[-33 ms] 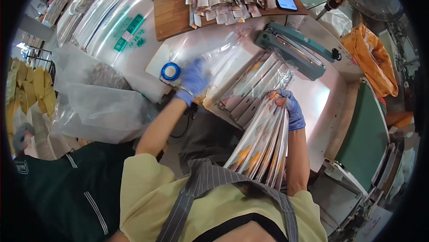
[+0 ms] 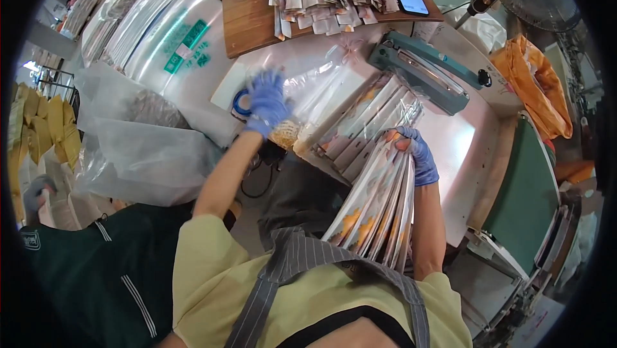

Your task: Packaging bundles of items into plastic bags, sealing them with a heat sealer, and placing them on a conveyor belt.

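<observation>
The person wears a pale yellow short-sleeved shirt [image 2: 212,271] under a grey apron with thin light stripes [image 2: 289,264], its straps crossing the chest above a black-edged neckline. Thin blue-violet disposable gloves cover the left hand [image 2: 267,105] and the right hand [image 2: 418,155]; both forearms are bare.

view: single head-worn fisheye, on the person's head | facing: steeply down and forward over chest and apron | range: close, forearms enter from lower edge | covers: counter [image 2: 463,136] ahead, floor at left | edges: straight lines bend, dark round rim
</observation>
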Available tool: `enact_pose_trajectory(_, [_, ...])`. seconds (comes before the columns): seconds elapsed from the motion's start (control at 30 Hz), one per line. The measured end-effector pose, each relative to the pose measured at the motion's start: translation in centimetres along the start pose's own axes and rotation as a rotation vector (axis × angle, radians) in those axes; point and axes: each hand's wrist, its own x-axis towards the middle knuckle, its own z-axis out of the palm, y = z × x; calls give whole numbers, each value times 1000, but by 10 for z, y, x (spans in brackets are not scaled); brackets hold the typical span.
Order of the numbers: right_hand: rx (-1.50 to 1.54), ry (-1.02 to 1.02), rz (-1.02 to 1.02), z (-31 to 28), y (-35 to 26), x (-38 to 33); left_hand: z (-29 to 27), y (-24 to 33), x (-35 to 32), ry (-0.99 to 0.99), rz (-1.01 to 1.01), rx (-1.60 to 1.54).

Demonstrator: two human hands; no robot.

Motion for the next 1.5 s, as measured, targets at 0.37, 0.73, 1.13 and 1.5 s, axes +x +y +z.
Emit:
enact_pose_trajectory(0.37, [-127, 0, 0, 14, 16, 22, 27, -68, 72, 86, 550, -108])
enact_pose_trajectory(0.73, [-159, -93, 33, 23, 19, 45, 44, -69, 72, 141, 629, 2])
enact_pose_trajectory(1.13, [-342, -40, 53, 9, 40, 70, 66, 25, 8, 258, 369, -271])
enact_pose_trajectory(1.5, [-252, 111, -17, 7, 22, 18, 74, -23, -7, 310, 281, -315])
